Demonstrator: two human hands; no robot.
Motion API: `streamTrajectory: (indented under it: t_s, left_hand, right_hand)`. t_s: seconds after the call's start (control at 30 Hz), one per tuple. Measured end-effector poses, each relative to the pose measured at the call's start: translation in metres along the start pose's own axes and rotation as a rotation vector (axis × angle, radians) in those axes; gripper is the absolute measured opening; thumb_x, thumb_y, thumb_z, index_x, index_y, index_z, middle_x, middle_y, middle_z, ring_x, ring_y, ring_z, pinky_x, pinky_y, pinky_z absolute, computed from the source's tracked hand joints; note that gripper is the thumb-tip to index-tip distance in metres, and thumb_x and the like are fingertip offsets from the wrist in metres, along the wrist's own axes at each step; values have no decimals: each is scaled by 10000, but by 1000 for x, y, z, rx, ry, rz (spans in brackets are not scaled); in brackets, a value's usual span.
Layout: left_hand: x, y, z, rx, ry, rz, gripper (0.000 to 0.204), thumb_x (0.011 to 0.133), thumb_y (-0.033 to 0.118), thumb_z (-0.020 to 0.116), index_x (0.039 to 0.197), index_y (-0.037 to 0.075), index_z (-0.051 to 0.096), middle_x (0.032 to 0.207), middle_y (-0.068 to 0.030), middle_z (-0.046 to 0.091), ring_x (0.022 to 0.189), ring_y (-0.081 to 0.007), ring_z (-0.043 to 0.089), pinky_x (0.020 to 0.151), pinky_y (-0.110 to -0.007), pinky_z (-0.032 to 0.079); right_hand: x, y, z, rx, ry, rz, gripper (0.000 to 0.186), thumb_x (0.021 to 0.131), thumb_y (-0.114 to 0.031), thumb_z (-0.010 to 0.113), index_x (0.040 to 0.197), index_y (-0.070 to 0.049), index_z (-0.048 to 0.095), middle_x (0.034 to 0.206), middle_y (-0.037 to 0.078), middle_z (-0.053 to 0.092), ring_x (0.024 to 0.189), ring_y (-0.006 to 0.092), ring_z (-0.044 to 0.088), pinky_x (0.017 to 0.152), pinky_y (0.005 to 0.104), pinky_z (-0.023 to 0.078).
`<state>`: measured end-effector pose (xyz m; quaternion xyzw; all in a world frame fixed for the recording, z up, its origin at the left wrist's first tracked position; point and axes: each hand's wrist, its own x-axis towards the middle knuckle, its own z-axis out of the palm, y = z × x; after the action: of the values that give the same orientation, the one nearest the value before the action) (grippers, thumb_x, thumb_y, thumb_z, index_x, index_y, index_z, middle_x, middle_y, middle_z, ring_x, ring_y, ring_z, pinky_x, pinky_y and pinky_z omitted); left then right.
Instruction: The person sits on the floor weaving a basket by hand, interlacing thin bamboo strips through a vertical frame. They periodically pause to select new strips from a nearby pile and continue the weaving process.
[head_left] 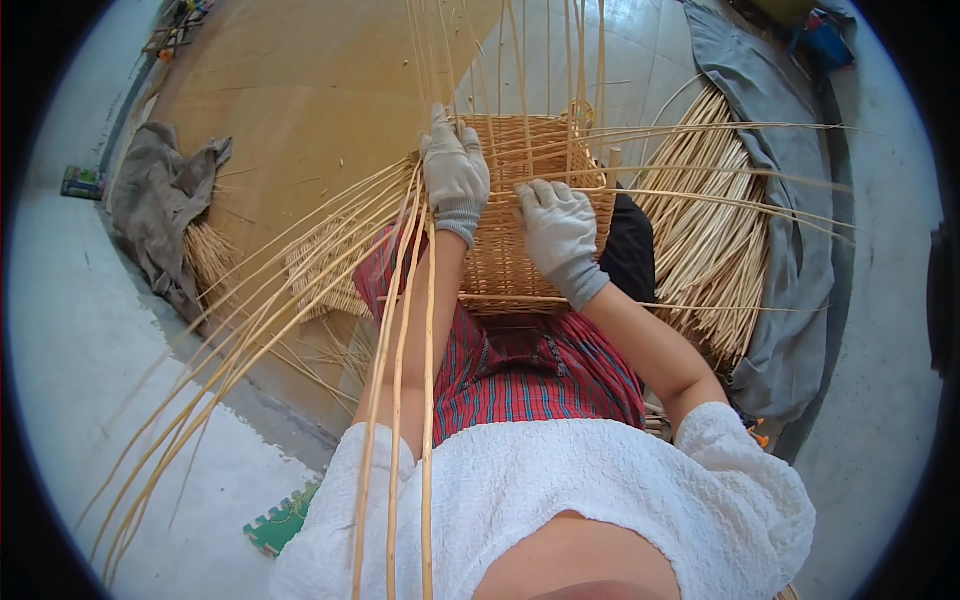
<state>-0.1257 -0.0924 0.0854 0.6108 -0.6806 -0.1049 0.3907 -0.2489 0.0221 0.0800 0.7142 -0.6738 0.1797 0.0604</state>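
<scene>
A woven wicker basket [495, 255] rests on my lap, with long rods standing out from its edges. My left hand [456, 178], in a pale glove with a grey cuff, is closed over the basket's left edge, among the rods there; its fingertips partly hide what they press on. Across the basket, my right hand [562, 232], gloved alike, has its fingers curled over a thin willow rod [680, 192] at the upper edge of the near woven side. Several thicker rods [400, 345] run from the left edge down past my left arm.
On the right, a big bundle of loose rods [715, 230] lies on a grey cloth [790, 300]. Another grey cloth [160, 205] covers more rods on the left, near a flat woven piece [325, 265]. Tall rods rise beyond the basket, and others fan out both ways.
</scene>
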Motion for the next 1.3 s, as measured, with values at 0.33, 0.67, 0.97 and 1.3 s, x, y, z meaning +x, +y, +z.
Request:
streamTrajectory:
  t_s: [0.33, 0.67, 0.97, 1.3]
  left_hand:
    - [-13, -20, -4, -558, -14, 66, 387, 1106, 258, 470, 1285, -34, 651, 1191, -235, 683, 1035, -347, 655, 945, -401, 499]
    - [-27, 1, -27, -104, -106, 20, 625, 1068, 461, 495, 1451, -31, 452, 1397, -331, 546, 1250, -509, 544, 1022, -507, 477]
    - [-162, -78, -115, 160, -752, 367, 101, 882, 198, 689, 971, 159, 716, 874, -87, 695, 914, -301, 668, 1091, -489, 416]
    - [-125, -7, -93, -366, -391, 278, 278, 888, 25, 678, 1154, 101, 685, 990, -86, 703, 917, -291, 679, 855, -411, 522]
  right_hand:
    - [133, -1, -8, 1086, 200, 44, 379, 1022, -229, 590, 1339, -22, 600, 1222, 135, 710, 1002, 270, 721, 896, 355, 556]
    - [219, -46, -17, -160, -64, -398, 220, 946, -254, 646, 1116, -143, 732, 995, 27, 763, 951, 222, 689, 972, 410, 466]
    - [-98, -30, -82, 1334, -758, 328, 209, 1016, -196, 650, 1084, -18, 734, 880, 111, 758, 806, 163, 738, 758, 308, 578]
    - [-59, 42, -73, 2012, -98, 158, 289, 1089, -274, 515, 1155, -25, 647, 1134, 141, 711, 1094, 252, 678, 1036, 384, 504]
